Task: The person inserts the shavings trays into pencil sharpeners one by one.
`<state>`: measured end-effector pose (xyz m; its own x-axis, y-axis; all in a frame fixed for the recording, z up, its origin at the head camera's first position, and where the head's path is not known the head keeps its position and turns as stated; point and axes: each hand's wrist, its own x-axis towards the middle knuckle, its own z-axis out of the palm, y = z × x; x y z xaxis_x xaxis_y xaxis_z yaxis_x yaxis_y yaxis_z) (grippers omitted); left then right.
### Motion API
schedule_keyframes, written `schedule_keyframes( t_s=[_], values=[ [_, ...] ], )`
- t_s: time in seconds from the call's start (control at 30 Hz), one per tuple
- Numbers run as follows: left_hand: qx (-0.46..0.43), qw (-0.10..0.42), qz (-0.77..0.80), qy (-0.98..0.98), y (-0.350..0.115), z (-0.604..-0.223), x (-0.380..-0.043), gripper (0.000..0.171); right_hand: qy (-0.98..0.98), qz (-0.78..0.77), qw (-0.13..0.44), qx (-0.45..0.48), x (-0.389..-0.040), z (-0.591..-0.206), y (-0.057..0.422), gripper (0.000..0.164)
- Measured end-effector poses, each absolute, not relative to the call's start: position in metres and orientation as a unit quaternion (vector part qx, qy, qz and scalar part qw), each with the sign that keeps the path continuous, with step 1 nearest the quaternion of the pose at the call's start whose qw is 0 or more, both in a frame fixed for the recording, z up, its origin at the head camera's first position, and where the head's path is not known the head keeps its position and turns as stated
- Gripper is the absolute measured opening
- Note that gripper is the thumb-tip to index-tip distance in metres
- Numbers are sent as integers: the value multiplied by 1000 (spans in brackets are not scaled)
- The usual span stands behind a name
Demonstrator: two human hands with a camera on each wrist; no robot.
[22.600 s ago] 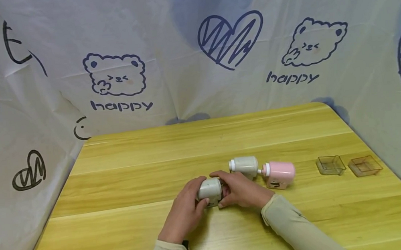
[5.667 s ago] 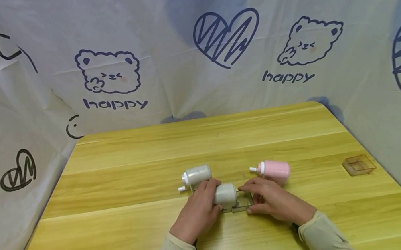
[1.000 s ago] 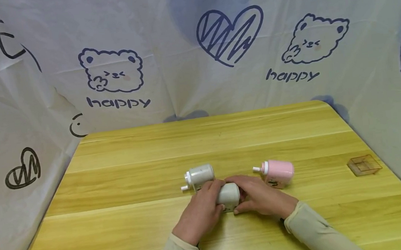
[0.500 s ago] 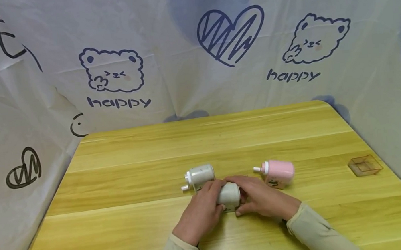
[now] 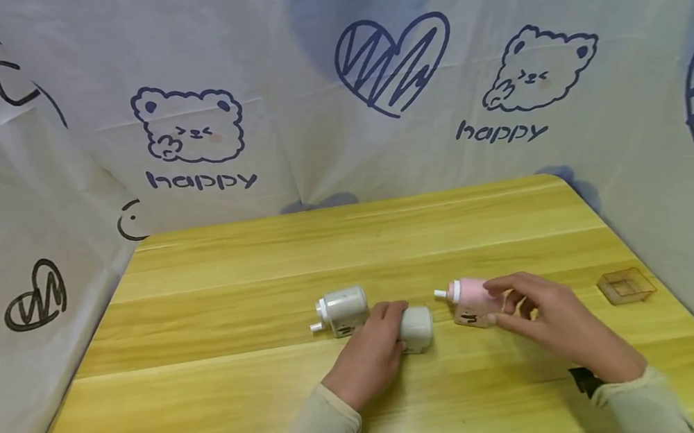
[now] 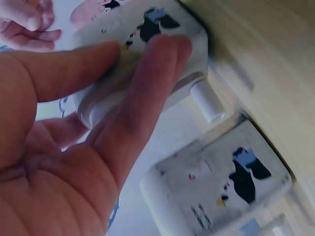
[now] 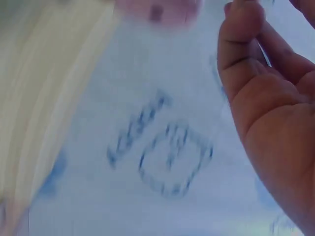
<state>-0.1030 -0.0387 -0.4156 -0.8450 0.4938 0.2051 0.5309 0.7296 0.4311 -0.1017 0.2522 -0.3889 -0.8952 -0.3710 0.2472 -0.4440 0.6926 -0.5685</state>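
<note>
My left hand (image 5: 369,354) grips a grey hand-crank pencil sharpener (image 5: 417,329) by its left part, thumb in front and fingers over the far side. In the left wrist view this sharpener (image 6: 162,29) shows a dark cartoon print and a white crank handle (image 6: 209,101). Farther right, my right hand (image 5: 551,312) is at the right end of a pink sharpener (image 5: 470,296), thumb and fingers spread around it. The right wrist view, blurred, shows a gap between the fingers and the pink sharpener (image 7: 157,10). Another grey sharpener (image 5: 345,309) stands just behind the left hand.
A clear, brownish open box (image 5: 626,287) lies near the table's right edge. The wooden table (image 5: 214,396) is bordered by a white cloth (image 5: 299,109) with blue drawings behind and at both sides.
My right hand has left the grey sharpener and moved right to the pink one. The left hand has shifted the grey sharpener slightly right. A second clear box, once at right, is gone from there.
</note>
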Motion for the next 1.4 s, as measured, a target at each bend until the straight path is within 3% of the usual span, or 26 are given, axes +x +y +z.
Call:
schedule_keyframes(
  t_s=[0.3, 0.53, 0.8, 1.07, 1.27, 1.4],
  values=[
    [-260, 83, -247, -930, -18, -419, -125, 42, -963, 249, 90, 49, -90, -390, 335, 53],
    [-237, 62, -248, -937, -15, -419, -141, 44, -969, 213, 114, -53, -91, -407, 370, 72],
    [-220, 42, -241, -944, -14, -419, -145, 55, -974, 179, 74, -117, -93, -418, 393, 85],
    [-243, 104, -163, -951, 8, -397, -133, 81, -971, 176, 15, -164, -94, -428, 405, 101],
    [-319, 176, -99, -926, 37, -393, -124, 70, -975, 167, 0, -149, -96, -436, 412, 106],
    [-329, 162, -97, -925, 45, -393, -118, 72, -967, 206, -38, -146, -99, -440, 413, 109]
  ],
)
